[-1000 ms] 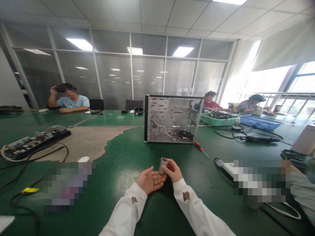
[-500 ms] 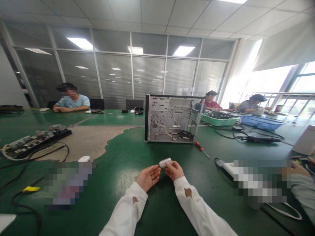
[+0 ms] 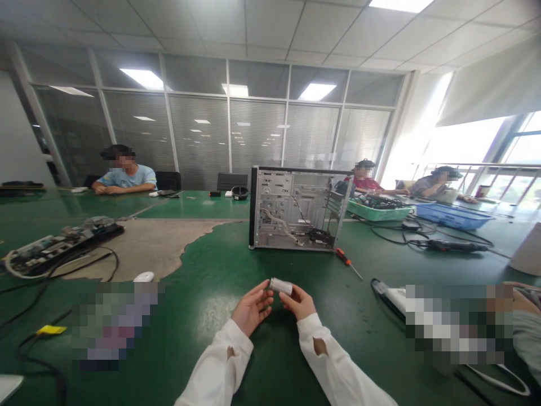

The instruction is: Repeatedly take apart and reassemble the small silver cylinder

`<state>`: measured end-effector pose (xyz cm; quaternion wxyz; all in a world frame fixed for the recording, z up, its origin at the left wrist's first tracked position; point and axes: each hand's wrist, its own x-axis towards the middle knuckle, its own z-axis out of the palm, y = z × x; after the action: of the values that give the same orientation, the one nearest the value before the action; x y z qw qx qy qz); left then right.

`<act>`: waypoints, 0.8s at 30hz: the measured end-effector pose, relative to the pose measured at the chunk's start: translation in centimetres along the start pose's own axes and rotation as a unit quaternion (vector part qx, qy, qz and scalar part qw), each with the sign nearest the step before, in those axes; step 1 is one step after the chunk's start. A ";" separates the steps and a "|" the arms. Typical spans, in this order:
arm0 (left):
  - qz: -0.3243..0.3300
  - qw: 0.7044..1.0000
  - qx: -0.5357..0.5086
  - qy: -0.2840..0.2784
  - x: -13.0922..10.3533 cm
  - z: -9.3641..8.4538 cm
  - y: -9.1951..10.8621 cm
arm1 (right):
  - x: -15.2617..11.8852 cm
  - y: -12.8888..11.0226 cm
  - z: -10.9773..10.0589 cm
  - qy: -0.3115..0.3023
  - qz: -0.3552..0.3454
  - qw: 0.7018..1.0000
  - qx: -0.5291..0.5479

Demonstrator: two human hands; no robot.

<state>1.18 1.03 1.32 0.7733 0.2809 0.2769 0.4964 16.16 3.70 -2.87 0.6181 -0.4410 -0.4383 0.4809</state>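
A small silver cylinder (image 3: 280,286) is held above the green table, in front of the computer case. The fingers and thumb of my right hand (image 3: 301,303) close on its right end. At the cylinder's left end, the uppermost fingertip of my left hand (image 3: 251,310) meets or nearly meets it. The other left fingers are loosely spread, with the palm partly turned up. Beyond both hands stands the open computer case (image 3: 291,211), with cables and metal bays showing inside. An orange-handled screwdriver (image 3: 349,263) lies by its lower right corner.
Left are a cable-trailing circuit assembly (image 3: 63,245) and a white mouse (image 3: 144,277). Right are a green basket (image 3: 380,211), a blue basket (image 3: 454,217), a black tool (image 3: 456,246) and a white power strip (image 3: 399,301). A co-worker's sleeve (image 3: 526,332) is close at right; others sit across.
The silver cylinder has turned, so its right end now tips lower than its left. My right fingers have shifted toward that right end. The view has moved slightly.
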 end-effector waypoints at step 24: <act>0.231 0.862 0.449 -0.040 0.5 0.1 -1.0 | -1.8 -1.2 0.4 -0.108 -0.174 0.864 -0.461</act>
<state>2.08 1.16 0.62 0.4366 0.6732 0.3660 0.4713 15.71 1.81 -1.77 0.3669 -0.5376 -0.7435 0.1534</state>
